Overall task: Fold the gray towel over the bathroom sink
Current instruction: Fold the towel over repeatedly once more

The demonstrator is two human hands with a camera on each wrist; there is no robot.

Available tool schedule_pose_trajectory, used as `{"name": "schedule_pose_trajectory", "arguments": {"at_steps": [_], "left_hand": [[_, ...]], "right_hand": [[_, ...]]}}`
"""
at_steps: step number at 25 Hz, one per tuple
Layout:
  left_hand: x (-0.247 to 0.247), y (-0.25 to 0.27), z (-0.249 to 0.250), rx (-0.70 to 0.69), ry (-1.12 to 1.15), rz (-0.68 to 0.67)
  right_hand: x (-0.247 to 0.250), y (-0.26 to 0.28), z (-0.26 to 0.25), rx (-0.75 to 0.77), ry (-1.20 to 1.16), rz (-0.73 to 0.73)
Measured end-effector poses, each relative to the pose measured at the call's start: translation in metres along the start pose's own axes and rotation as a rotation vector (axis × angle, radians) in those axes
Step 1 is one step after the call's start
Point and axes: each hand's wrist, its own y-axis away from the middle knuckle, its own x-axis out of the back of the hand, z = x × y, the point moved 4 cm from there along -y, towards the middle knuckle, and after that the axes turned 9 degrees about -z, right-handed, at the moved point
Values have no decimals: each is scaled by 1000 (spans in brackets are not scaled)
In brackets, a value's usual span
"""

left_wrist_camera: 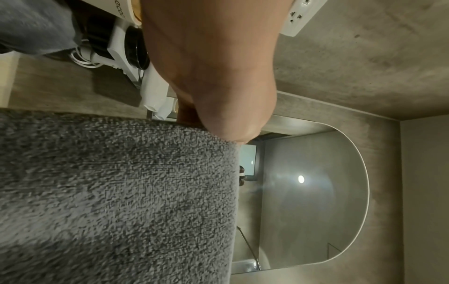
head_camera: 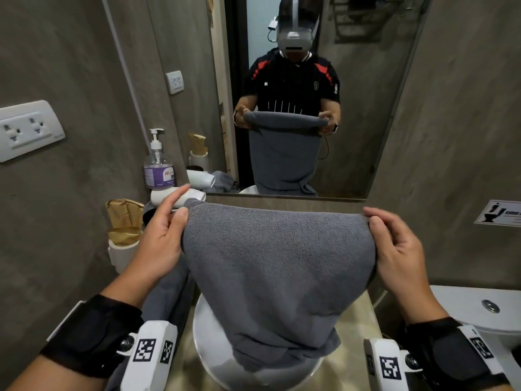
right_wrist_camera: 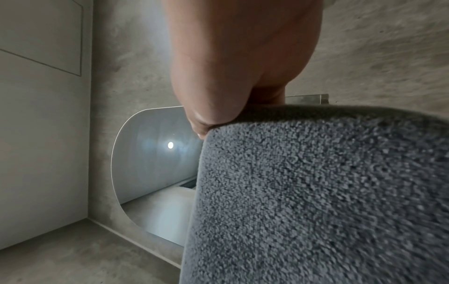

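A gray towel (head_camera: pixel 277 266) hangs doubled over, held up above the white round sink (head_camera: pixel 208 351). My left hand (head_camera: pixel 169 227) pinches its upper left corner between thumb and fingers. My right hand (head_camera: pixel 389 238) pinches the upper right corner the same way. The towel's lower end bunches in the sink bowl. In the left wrist view the towel (left_wrist_camera: pixel 116 201) fills the lower left under my hand (left_wrist_camera: pixel 213 76). In the right wrist view the towel (right_wrist_camera: pixel 316 201) fills the lower right below my hand (right_wrist_camera: pixel 238 67). The mirror repeats the pose.
A mirror (head_camera: pixel 380 94) hangs on the wall behind the sink. A pump bottle (head_camera: pixel 158 165), a white hair dryer (head_camera: pixel 177 196) and a cup with paper bags (head_camera: pixel 124 238) crowd the counter's left. A second gray cloth (head_camera: pixel 166 294) hangs at left. A toilet tank (head_camera: pixel 479 306) stands right.
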Motion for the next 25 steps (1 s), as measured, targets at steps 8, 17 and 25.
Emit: {"name": "schedule_pose_trajectory", "arguments": {"at_steps": [8, 17, 25], "left_hand": [[-7, 14, -21, 152, 230, -231], [0, 15, -31, 93, 44, -175], [16, 10, -30, 84, 20, -81]], "right_hand": [[1, 9, 13, -149, -125, -264], [-13, 16, 4, -187, 44, -259], [2, 10, 0, -143, 49, -121]]}}
